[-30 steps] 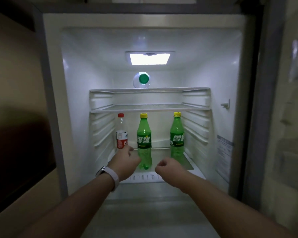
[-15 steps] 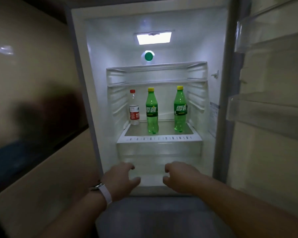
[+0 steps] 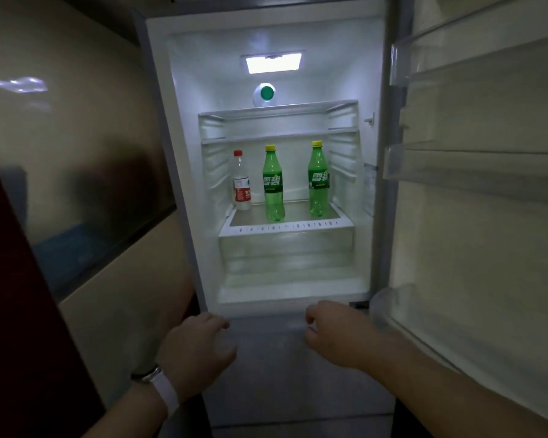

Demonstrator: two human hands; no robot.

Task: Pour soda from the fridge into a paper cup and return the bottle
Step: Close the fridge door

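The fingers (image 3: 217,324) of the left hand (image 3: 200,349) and the right hand (image 3: 332,335) are loosely curled and hold nothing. Both hands hang below the open fridge (image 3: 184,153). Two green soda bottles, the left bottle (image 3: 273,184) and the right bottle (image 3: 319,180), stand upright on the shelf (image 3: 285,228), well apart from the hands. A red-capped clear bottle (image 3: 242,184) stands near the left bottle, so a careless reach may tip it or take it by mistake. The caps appear closed, though the dim view leaves this uncertain.
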